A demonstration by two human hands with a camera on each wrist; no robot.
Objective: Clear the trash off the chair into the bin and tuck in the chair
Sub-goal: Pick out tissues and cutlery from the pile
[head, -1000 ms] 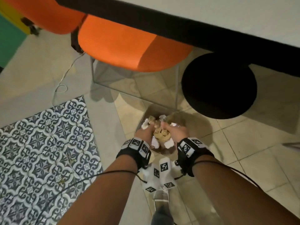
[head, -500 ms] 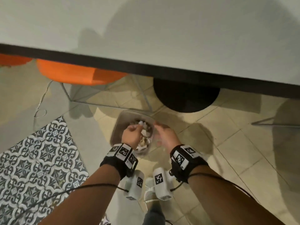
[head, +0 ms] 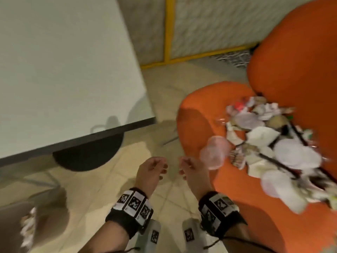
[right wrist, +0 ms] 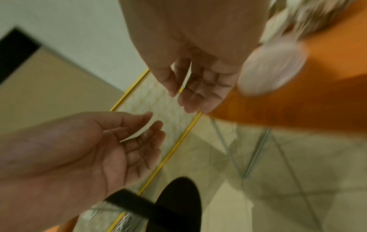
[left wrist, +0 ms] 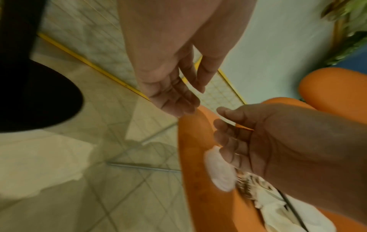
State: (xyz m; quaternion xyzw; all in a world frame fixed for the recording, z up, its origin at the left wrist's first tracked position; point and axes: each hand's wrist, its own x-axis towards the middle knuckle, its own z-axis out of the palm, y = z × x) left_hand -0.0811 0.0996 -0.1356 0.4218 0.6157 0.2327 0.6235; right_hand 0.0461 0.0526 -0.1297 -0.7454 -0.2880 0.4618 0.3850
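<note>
An orange chair [head: 204,110] stands at the right, its seat heaped with trash [head: 269,141]: crumpled paper, clear plastic lids, wrappers and black sticks. One clear lid [head: 215,154] lies at the heap's near edge, also seen as a clear lid [right wrist: 272,67] in the right wrist view. My left hand [head: 161,168] and right hand [head: 184,167] hover side by side over the floor just left of the seat, fingers loosely curled, both empty. The right hand is nearest the lid. The bin [head: 11,210] sits blurred at the bottom left with trash inside.
A white table [head: 63,70] with a dark edge fills the upper left, its round black base [head: 87,157] on the tiled floor. A yellow-framed panel [head: 167,30] stands behind. The chair's thin metal legs [right wrist: 256,153] show under the seat.
Both hands let the trash fall into the bin and came out empty. The view swung right from the bin to the chair, and the hands now hang beside the seat.
</note>
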